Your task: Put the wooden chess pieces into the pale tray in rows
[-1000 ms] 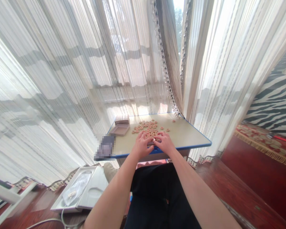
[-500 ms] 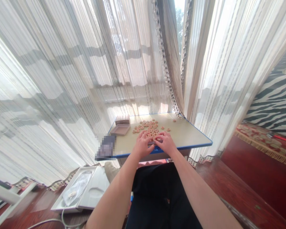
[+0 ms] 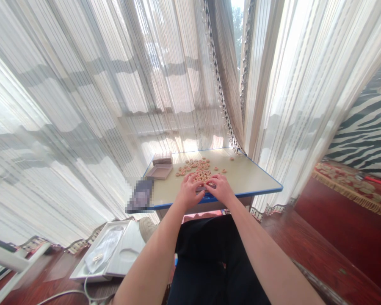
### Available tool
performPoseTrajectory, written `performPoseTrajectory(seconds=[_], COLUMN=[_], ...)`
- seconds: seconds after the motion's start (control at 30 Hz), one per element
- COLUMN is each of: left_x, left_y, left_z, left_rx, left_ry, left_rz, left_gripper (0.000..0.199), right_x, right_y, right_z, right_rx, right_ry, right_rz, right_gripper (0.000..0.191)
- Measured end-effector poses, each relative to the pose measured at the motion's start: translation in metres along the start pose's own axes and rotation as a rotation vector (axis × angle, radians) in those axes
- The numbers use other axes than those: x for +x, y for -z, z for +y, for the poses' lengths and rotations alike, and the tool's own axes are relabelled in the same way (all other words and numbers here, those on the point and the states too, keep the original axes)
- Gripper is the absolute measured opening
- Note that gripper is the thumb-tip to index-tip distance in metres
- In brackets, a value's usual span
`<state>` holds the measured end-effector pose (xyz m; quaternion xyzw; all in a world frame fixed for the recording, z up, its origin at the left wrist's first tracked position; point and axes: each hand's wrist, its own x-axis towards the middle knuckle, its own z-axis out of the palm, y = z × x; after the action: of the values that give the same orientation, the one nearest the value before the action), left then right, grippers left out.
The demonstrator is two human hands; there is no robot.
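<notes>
And here's the cream-topped, blue-edged table (image 3: 257, 176), with all the action at the middle of its front edge! Two hands in play: left hand (image 3: 189, 190) arched, fingers bent, thumb apart; right hand (image 3: 221, 187) curled inward, fingertips low. Is either one pinching a disc? This view won't settle it. Between and just beyond them sit the packed wooden discs (image 3: 203, 174), very like xiangqi pieces, behind a dark strip (image 3: 200, 189), perhaps a tray's rim.

The handling, as I judge it, wants light, even pressure from both sides, fingertips low against the rims, every disc flat; push harder and one could ride up on its neighbour and buckle the rows.

Now the count, biggest first! One table. One shallow open tray (image 3: 160, 171) by the left edge; one box (image 3: 162, 158) behind it, at the back left corner. Packed discs: over ten showing, the rest behind fingers. Scattered discs (image 3: 194, 165) towards the back edge: roughly twenty, too crowded for an exact tally. Two outliers (image 3: 224, 171) right of the pack, and one lone disc (image 3: 231, 159) near the back right corner!
</notes>
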<state>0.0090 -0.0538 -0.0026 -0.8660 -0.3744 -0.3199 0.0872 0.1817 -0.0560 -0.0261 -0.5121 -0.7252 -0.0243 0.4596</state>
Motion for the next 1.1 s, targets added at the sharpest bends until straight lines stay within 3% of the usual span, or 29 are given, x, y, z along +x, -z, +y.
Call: performPoseTrajectory(seconds=[0.17, 0.3, 0.77, 0.93, 1.1], left_x=[-0.002, -0.001, 0.001, 0.002, 0.008], left_y=[0.000, -0.001, -0.003, -0.002, -0.005], left_z=[-0.001, -0.002, -0.005, -0.005, -0.014], left_rx=[-0.030, -0.036, 0.019, -0.014, -0.155], left_ry=[0.034, 0.083, 0.132, 0.155, 0.370], left_rz=[0.057, 0.096, 0.017, 0.048, 0.094], left_gripper=[0.025, 0.023, 0.033, 0.032, 0.030], right_x=[-0.001, 0.000, 0.004, 0.005, 0.006], right_y=[-0.001, 0.000, 0.008, 0.012, 0.013], right_z=[0.002, 0.010, 0.017, 0.018, 0.019], right_rx=[0.004, -0.011, 0.069, 0.102, 0.123], right_ry=[-0.021, -0.127, -0.169, -0.227, -0.274], right_rz=[0.009, 0.064, 0.013, 0.012, -0.020], right_gripper=[0.017, 0.017, 0.016, 0.022, 0.025])
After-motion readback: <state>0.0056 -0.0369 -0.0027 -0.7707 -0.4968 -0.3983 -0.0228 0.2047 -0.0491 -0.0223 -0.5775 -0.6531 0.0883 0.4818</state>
